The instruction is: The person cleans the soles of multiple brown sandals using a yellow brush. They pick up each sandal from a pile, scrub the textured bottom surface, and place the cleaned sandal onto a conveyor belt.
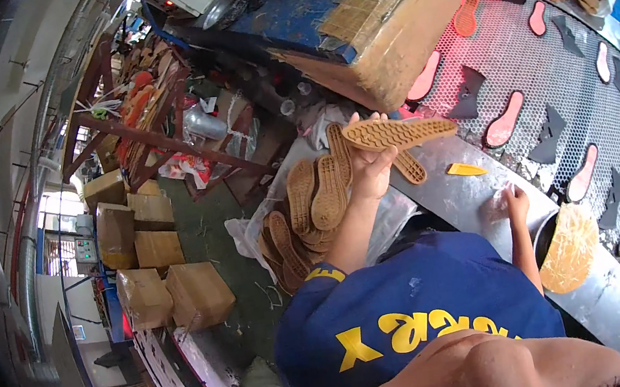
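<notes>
My left hand (372,168) is wrapped round the heel end of a tan shoe sole (405,132), its patterned tread showing. The sole is held up above the near end of a metal ledge (451,200). Beneath it, another tan sole (409,167) lies partly hidden. My right hand (517,204) is closed low over the ledge; what its fingers hold, if anything, is too small to make out. Between the hands, a yellow wedge-shaped piece (467,169) lies on the metal. Left of my left arm, several tan soles (317,196) are heaped on clear plastic.
Pink-edged insoles (505,119) and black cut pieces (550,134) lie on a mesh conveyor (512,43) at right. A round tan cover (569,249) sits over a container by my right arm. A taped cardboard-covered block (388,70) stands ahead; cardboard boxes (201,294) stand left.
</notes>
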Demonstrator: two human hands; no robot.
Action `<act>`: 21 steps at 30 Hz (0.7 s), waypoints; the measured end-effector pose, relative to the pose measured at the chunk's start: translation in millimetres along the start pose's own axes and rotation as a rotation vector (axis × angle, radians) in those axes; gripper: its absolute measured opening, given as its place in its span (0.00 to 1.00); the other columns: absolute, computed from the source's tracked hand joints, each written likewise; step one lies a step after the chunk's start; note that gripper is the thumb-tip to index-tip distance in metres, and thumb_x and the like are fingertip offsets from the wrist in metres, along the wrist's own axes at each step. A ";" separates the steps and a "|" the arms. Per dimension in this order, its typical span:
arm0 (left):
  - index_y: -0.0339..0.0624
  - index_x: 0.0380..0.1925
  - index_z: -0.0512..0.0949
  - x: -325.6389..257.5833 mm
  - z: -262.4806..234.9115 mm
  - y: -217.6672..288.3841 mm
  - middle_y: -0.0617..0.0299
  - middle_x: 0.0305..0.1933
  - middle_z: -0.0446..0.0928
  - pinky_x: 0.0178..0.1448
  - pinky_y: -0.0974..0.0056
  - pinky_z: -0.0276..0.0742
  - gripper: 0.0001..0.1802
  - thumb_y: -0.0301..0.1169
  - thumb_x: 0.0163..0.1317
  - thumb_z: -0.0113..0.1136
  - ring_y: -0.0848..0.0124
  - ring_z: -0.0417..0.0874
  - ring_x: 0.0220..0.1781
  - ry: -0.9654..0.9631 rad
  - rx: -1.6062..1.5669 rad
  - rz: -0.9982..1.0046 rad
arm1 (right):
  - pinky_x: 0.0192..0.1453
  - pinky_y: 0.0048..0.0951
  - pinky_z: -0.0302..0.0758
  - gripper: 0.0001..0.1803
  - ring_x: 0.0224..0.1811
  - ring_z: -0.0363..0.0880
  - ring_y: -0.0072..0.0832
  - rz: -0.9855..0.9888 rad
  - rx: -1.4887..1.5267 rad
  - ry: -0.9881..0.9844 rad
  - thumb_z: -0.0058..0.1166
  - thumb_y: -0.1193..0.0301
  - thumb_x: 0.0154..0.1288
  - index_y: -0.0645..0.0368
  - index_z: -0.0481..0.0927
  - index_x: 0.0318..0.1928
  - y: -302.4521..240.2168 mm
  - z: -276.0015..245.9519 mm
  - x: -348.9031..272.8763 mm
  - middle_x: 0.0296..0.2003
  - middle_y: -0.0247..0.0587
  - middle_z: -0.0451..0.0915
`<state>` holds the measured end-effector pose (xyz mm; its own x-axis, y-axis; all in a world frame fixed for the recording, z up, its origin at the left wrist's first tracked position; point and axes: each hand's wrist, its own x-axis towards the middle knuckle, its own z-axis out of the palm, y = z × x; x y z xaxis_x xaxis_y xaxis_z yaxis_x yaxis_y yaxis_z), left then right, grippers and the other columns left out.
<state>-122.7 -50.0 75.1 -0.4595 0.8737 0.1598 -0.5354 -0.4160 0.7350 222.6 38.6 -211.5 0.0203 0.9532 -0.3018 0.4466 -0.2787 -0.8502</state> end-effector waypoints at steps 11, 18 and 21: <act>0.50 0.71 0.48 -2.1 64.5 -4.0 0.50 0.72 0.56 0.76 0.46 0.54 0.49 0.22 0.53 0.67 0.52 0.54 0.76 -0.376 0.164 0.272 | 0.50 0.27 0.73 0.02 0.44 0.76 0.26 -0.328 0.596 -0.197 0.49 0.78 0.60 0.61 0.72 0.30 -180.2 -76.5 -79.9 0.46 0.42 0.77; 0.53 0.72 0.46 -5.8 88.9 -16.5 0.48 0.73 0.53 0.77 0.44 0.49 0.52 0.24 0.51 0.68 0.48 0.48 0.77 -0.492 0.160 0.333 | 0.45 0.22 0.74 0.15 0.42 0.76 0.21 -0.614 0.396 -0.119 0.47 0.88 0.60 0.63 0.71 0.46 -238.0 -75.6 -116.7 0.37 0.37 0.76; 0.47 0.70 0.43 -9.2 97.4 -17.0 0.47 0.73 0.50 0.76 0.47 0.51 0.55 0.26 0.49 0.71 0.51 0.51 0.76 -0.556 0.245 0.387 | 0.48 0.24 0.73 0.10 0.42 0.78 0.25 -0.696 0.194 -0.091 0.50 0.86 0.62 0.66 0.76 0.44 -258.7 -86.5 -135.8 0.38 0.40 0.80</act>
<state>-40.3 -26.5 125.2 -0.1204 0.7016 0.7023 -0.2030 -0.7099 0.6744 181.7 -8.6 86.7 -0.2886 0.9062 0.3090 0.1619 0.3643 -0.9171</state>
